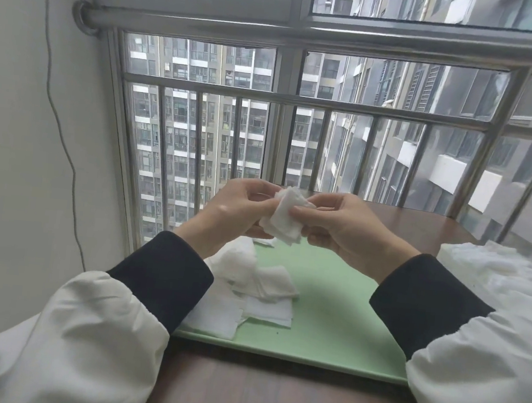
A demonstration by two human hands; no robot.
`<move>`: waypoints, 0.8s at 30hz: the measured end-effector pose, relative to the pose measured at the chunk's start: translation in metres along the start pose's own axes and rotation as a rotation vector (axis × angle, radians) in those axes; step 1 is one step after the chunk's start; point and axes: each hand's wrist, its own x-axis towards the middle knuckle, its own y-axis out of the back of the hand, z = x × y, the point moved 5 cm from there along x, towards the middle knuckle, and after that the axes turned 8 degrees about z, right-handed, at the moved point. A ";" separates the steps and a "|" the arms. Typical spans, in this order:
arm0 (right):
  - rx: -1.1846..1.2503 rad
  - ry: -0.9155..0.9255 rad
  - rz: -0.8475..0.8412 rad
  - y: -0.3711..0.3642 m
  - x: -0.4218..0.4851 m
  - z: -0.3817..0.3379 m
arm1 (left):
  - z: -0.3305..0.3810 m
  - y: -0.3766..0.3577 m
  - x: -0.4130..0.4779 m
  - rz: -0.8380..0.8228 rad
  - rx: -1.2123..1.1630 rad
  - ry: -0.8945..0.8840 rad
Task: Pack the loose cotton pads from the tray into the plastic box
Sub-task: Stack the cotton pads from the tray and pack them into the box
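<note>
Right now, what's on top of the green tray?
A heap of white cotton pads lies on the left part of the tray. The left sleeve covers part of the heap, so more pads may hide underneath.

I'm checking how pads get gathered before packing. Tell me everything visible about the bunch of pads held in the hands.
The bunch of cotton pads is a small stack of white, soft-looking square sheets, loosely fanned and rumpled, lower corners hanging free. It is held up above the green tray, touching only the hands: the left hand pinches its left edge, the right hand pinches its right side.
</note>
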 end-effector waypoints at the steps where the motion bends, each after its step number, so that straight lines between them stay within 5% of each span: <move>1: 0.012 -0.006 0.005 0.000 -0.001 0.000 | 0.000 0.000 0.000 0.001 -0.003 -0.003; 16: -0.028 0.131 0.200 0.007 -0.028 -0.026 | 0.044 -0.015 -0.017 -0.021 -0.019 -0.014; 24: -0.439 0.282 0.288 0.049 -0.073 -0.069 | 0.078 -0.052 -0.044 -0.132 0.076 -0.086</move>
